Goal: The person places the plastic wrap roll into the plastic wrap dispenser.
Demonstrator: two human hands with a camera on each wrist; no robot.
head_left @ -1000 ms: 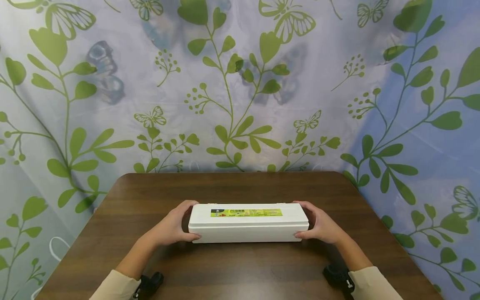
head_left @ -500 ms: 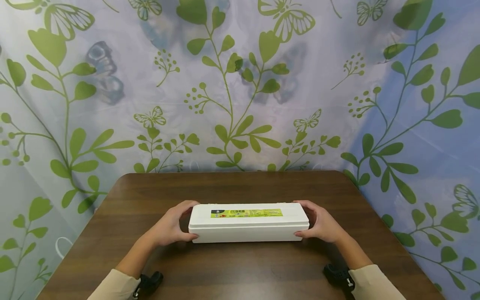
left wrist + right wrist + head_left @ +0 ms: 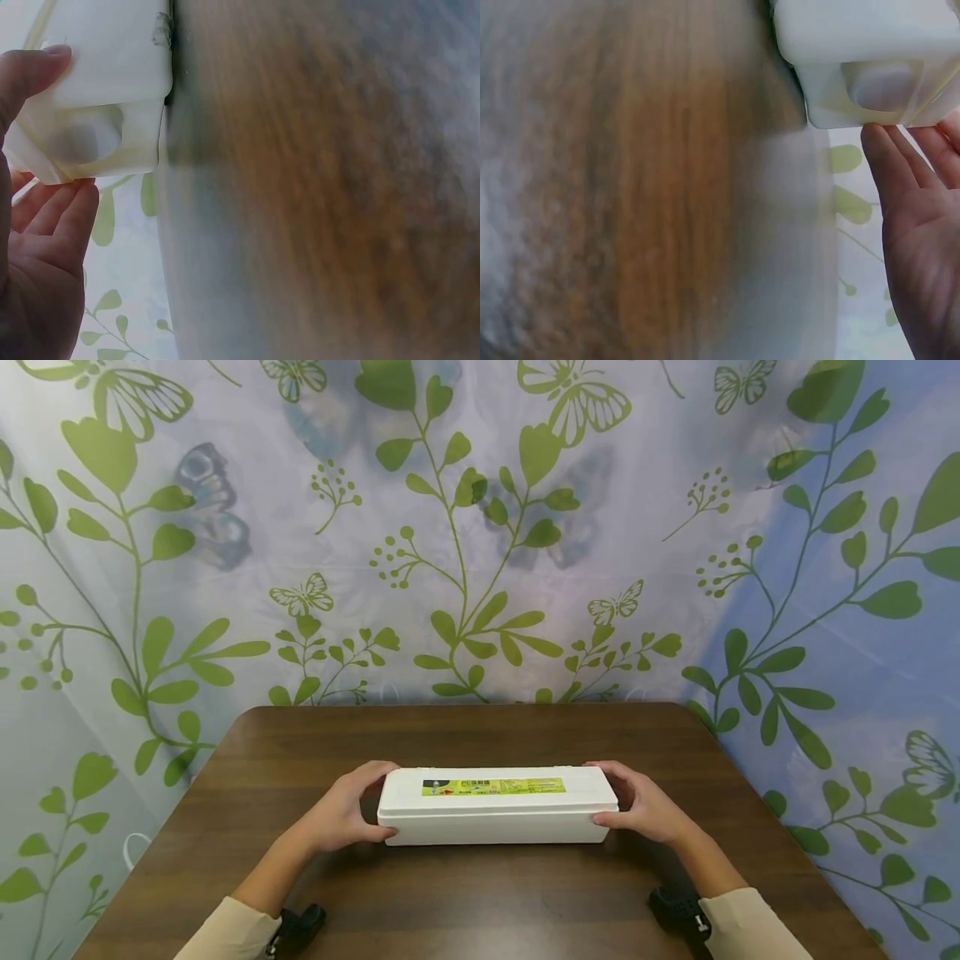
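One white box (image 3: 497, 806), one table (image 3: 465, 735)

Matt white foam box (image 3: 497, 806), wood-grain table (image 3: 465, 735)

1. The long box (image 3: 497, 806) lies lengthwise across the tabletop (image 3: 480, 735), near the middle and toward the person's side.
2. The left hand (image 3: 341, 814) holds the box's left end, thumb on the near side and fingers over the far edge.
3. The right hand (image 3: 645, 810) holds the right end the same way.
4. A label (image 3: 492, 787) sits on the box's top.
5. A curtain (image 3: 480, 527) hangs behind the tabletop and down both its sides.
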